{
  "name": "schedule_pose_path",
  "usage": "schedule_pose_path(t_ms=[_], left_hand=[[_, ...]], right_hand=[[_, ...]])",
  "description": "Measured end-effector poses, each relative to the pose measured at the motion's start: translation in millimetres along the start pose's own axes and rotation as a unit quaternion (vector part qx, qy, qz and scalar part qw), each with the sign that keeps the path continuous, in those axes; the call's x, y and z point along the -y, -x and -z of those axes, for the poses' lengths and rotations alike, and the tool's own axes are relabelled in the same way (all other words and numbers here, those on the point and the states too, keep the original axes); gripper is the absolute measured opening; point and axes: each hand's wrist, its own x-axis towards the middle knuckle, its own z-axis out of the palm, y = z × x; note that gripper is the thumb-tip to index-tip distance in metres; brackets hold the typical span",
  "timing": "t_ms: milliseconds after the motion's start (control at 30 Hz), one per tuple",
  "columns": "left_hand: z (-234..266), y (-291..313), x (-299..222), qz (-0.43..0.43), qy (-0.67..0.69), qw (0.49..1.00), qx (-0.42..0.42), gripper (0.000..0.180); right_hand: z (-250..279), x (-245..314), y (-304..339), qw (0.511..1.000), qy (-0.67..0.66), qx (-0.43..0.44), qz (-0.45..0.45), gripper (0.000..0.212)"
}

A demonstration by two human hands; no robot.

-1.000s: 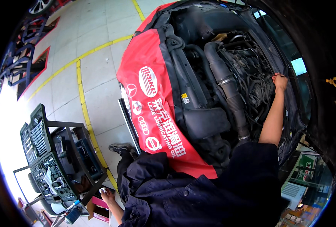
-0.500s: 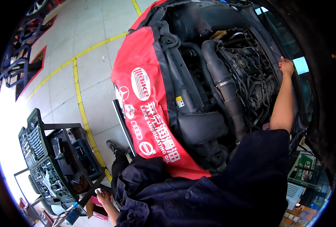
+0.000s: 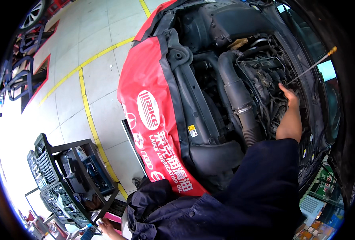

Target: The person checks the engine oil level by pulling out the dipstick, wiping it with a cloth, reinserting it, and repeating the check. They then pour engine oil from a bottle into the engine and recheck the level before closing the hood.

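Observation:
My right hand [image 3: 290,97] reaches over the engine [image 3: 261,76], close to its windshield side. One finger or thumb sticks out; the other fingers are partly hidden, and I see nothing held in them. Beside the fingertips, a thin metal rod [image 3: 310,69] with a yellow end [image 3: 332,51] slants up toward the windshield. Whether the hand touches this rod is unclear. Low at the left, my left hand [image 3: 106,228] is closed around a small white thing [image 3: 100,221], perhaps cloth, near the tool cart.
A red fender cover [image 3: 149,76] drapes the car's front edge. The ribbed air duct [image 3: 237,96] crosses the bay. To the left, an open socket set [image 3: 59,200] rests on a dark tool cart [image 3: 91,172]. Yellow lines [image 3: 85,104] mark the tiled floor.
My right hand has come down from the windshield edge toward the engine, and its fist has loosened. The yellow-ended rod now shows clearly. The view has shifted slightly.

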Motion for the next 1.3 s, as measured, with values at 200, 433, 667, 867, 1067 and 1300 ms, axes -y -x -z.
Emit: schedule_pose_path(t_ms=[200, 433, 667, 867, 1067, 1300], left_hand=[[6, 11, -20, -0.068, -0.05, 0.992, -0.097, 0.031], [-16, 8, -1, -0.043, -0.066, 0.992, -0.094, 0.031], [-8, -1, 12, -0.014, -0.067, 0.994, -0.09, 0.031], [6, -8, 19, 0.011, -0.083, 0.992, -0.09, 0.032], [16, -5, 7, 0.019, -0.09, 0.991, -0.095, 0.032], [11, -22, 4, 0.02, -0.118, 0.992, 0.04, 0.031]], right_hand=[[84, 62, 52, 0.85, -0.436, -0.152, 0.254, 0.092], [159, 182, 74, 0.742, -0.464, -0.256, 0.41, 0.064], [188, 174, 30, 0.729, -0.209, -0.442, 0.479, 0.025], [86, 34, -56, 0.904, 0.138, -0.185, 0.359, 0.018], [-15, 30, 73, 0.914, 0.272, -0.196, 0.228, 0.022], [-31, 22, 52, 0.857, 0.372, -0.246, 0.258, 0.021]])
